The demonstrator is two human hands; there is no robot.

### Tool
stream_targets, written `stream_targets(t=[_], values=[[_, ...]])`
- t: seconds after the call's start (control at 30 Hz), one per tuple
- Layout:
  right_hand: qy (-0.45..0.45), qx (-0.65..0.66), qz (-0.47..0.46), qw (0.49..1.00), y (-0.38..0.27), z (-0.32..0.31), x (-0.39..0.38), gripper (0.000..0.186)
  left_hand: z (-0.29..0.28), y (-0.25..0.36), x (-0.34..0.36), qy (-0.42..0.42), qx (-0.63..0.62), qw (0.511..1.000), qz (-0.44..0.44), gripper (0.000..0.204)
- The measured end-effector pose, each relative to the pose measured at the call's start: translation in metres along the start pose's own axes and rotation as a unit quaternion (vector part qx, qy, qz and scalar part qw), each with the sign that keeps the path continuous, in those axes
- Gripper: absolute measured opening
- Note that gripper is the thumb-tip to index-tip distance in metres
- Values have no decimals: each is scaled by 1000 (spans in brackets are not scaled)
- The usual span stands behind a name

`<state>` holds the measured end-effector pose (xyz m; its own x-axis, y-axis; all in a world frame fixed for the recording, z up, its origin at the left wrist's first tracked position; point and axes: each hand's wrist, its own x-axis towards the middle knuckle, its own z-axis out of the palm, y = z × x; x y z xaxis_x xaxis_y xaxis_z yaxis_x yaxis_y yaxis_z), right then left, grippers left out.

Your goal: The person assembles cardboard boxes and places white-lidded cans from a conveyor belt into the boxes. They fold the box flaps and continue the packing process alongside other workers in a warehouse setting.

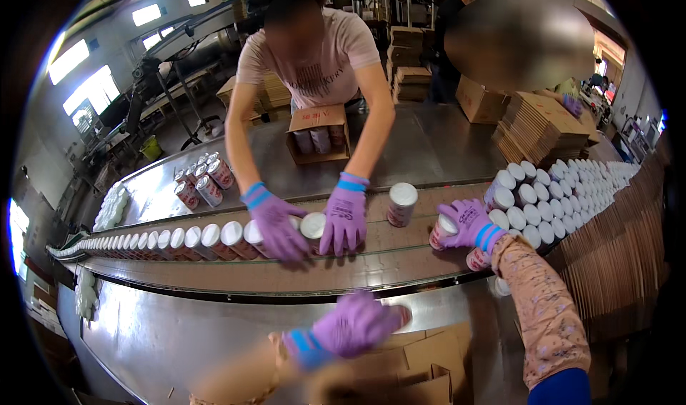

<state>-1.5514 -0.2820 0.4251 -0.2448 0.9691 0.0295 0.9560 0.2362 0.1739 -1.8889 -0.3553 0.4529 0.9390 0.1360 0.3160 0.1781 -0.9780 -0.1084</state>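
Observation:
My right hand point(468, 223) wears a purple glove and is wrapped round a white-lidded printed can point(444, 228) at the right of the conveyor point(371, 262). Another can lies just below that hand. Blurred by motion, my left hand point(354, 324) is in a purple glove above the near metal table, its fingers closed on a can whose reddish end point(404, 316) shows past them. Below it is an open cardboard carton point(429, 355); its inside is mostly hidden. A single upright can point(403, 205) stands on the conveyor between my right hand and a co-worker's gloved hands point(345, 216).
Across the conveyor, a co-worker reaches into a row of cans point(232, 235) stretching left. A part-filled carton point(319, 135) stands before them. Many cans point(550, 205) are massed at right beside stacked flat cardboard point(607, 262). A small can group point(204, 180) stands far left.

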Motion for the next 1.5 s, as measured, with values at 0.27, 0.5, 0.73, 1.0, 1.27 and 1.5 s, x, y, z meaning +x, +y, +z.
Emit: stream_targets(t=[0.27, 0.5, 0.73, 1.0, 1.27, 1.5], values=[[200, -68, -231, 950, -84, -53, -32, 55, -53, 112, -50, -51, -213, 919, -329, 73], [-151, 257, -254, 920, -206, -71, -134, 75, -18, 118, -66, -56, -214, 896, -384, 57], [-546, 388, -269, 692, -190, -44, -100, 60, -8, 25, -18, -439, -484, 697, -295, 59], [29, 7, -12, 999, -146, -52, 90, 107, 77, -152, -4, -75, 161, 912, -370, 75], [-21, 53, -143, 988, -177, -68, -52, 75, -13, -5, -25, -164, -9, 927, -336, 64], [-420, 338, -225, 812, -213, 5, -85, 52, 18, -1, -32, -488, -543, 650, -212, 74]])
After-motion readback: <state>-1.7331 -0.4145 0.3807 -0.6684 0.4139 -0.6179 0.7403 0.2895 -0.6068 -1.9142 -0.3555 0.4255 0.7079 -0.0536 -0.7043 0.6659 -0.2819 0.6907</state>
